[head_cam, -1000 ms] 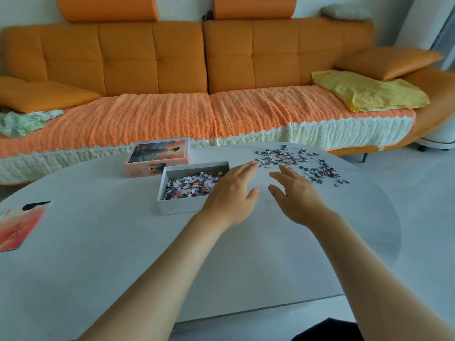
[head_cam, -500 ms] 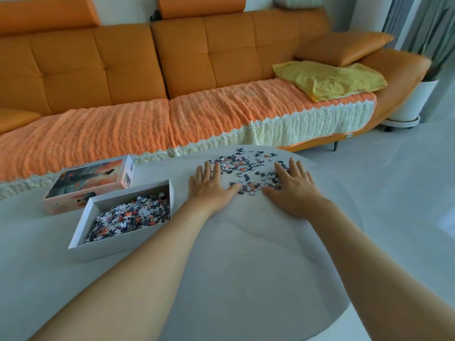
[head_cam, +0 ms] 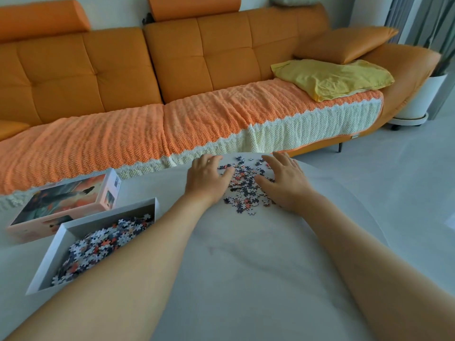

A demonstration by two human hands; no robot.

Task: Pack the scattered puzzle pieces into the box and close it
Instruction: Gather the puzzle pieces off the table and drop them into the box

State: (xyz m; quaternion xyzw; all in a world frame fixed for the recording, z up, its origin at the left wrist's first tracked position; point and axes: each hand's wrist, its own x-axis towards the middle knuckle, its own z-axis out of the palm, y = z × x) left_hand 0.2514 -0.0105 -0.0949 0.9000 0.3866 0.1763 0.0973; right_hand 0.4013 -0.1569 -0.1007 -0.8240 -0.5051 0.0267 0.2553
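Note:
A heap of small black, white and orange puzzle pieces [head_cam: 246, 190] lies near the far edge of the white table [head_cam: 246, 279]. My left hand [head_cam: 206, 180] rests on the heap's left side with fingers curled over some pieces. On the right side lies my right hand [head_cam: 283, 180], fingers spread against the heap. The open white box [head_cam: 56, 252] stands at the left and holds many pieces. Behind it lies the picture lid [head_cam: 66, 203]. Neither hand has lifted anything.
An orange sofa [head_cam: 172, 70] with a knitted cover runs behind the table, with a yellow cloth [head_cam: 332, 77] and an orange cushion [head_cam: 344, 41] at its right end. A white planter [head_cam: 423, 99] stands on the floor at the far right.
Both hands reached from beside the box to the scattered pieces and pushed them inward into a tighter heap. The view swung right, so the box now sits further left.

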